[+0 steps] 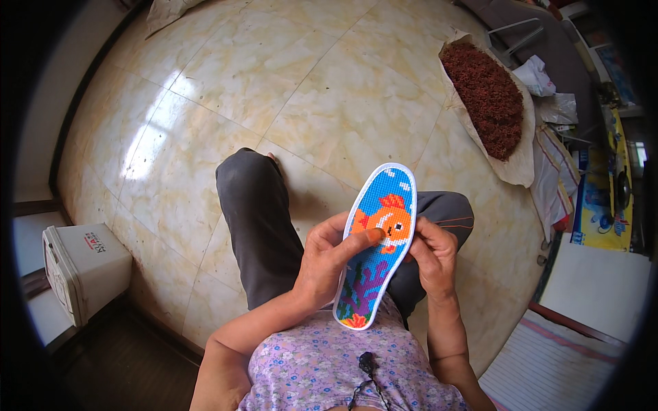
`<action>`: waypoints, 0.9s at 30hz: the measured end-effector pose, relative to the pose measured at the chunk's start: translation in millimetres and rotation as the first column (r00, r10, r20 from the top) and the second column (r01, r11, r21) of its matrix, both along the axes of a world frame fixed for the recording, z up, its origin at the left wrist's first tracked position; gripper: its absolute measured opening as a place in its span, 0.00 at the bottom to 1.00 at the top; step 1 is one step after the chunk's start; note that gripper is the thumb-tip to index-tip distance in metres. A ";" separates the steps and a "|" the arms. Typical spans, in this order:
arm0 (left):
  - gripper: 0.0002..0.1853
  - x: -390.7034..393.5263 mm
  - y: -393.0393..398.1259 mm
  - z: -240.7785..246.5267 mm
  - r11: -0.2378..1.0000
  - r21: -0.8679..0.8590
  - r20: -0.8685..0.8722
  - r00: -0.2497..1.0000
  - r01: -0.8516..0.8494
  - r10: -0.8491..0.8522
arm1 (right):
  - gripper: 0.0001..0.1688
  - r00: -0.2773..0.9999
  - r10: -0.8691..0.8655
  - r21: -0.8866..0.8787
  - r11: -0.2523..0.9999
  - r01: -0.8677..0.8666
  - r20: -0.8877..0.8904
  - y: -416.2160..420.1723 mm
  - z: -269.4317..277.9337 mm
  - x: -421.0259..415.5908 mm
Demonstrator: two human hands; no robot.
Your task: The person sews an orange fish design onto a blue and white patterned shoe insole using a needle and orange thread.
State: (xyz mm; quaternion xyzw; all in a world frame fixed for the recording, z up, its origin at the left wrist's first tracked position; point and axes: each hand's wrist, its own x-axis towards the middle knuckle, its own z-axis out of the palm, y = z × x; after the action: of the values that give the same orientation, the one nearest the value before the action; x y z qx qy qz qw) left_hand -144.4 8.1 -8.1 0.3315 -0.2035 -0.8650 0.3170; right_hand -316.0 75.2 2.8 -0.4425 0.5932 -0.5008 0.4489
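Observation:
A cross-stitched insole (367, 287) with a white bound edge is held up over my lap. Its face carries an orange fish on blue, with purple coral below. My left hand (329, 257) grips it by the left edge, thumb lying across the fish and fingers behind. At the right edge, my right hand (436, 257) pinches the border between thumb and fingers; whether it also holds a needle or thread cannot be seen. The back of the insole is hidden.
Dark red dried material (483, 97) lies heaped on a pale cloth sack at upper right, beside plastic bags (534, 76) and a yellow-blue package (604, 205). A lidded white bucket (97, 267) stands at left. Tiled floor (231, 103) spreads beyond my knees.

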 end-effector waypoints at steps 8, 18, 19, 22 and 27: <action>0.13 -1.3 -0.3 -2.4 0.999 -0.024 -0.017 1.000 0.024 -0.024 | 0.13 0.993 0.069 -0.077 0.994 -0.076 -0.098 9.4 -4.6 -9.7; 0.14 -2.6 -1.4 -1.4 0.996 0.022 -0.056 0.995 0.082 -0.081 | 0.15 0.990 0.140 -0.098 0.986 -0.137 0.030 13.6 -15.8 -22.8; 0.14 -2.2 -1.8 -2.1 0.996 0.025 -0.059 0.994 0.090 -0.088 | 0.15 0.988 0.152 -0.105 0.984 -0.147 0.041 13.5 -17.0 -23.6; 0.14 -1.3 -3.6 -3.5 0.993 0.037 -0.070 0.991 0.114 -0.111 | 0.16 0.990 0.123 -0.097 0.988 -0.116 0.067 11.0 -16.9 -21.1; 0.14 -0.8 -8.0 -3.8 0.986 0.057 -0.115 0.982 0.157 -0.149 | 0.17 0.975 0.083 -0.080 0.994 -0.068 0.208 8.1 -27.9 -20.7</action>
State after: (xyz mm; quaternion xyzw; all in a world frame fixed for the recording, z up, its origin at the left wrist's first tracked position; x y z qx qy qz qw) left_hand -145.3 0.1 -11.8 0.2771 -0.1819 -0.9100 0.2490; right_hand -336.8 83.3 -25.0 -0.4252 0.5064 -0.5487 0.5117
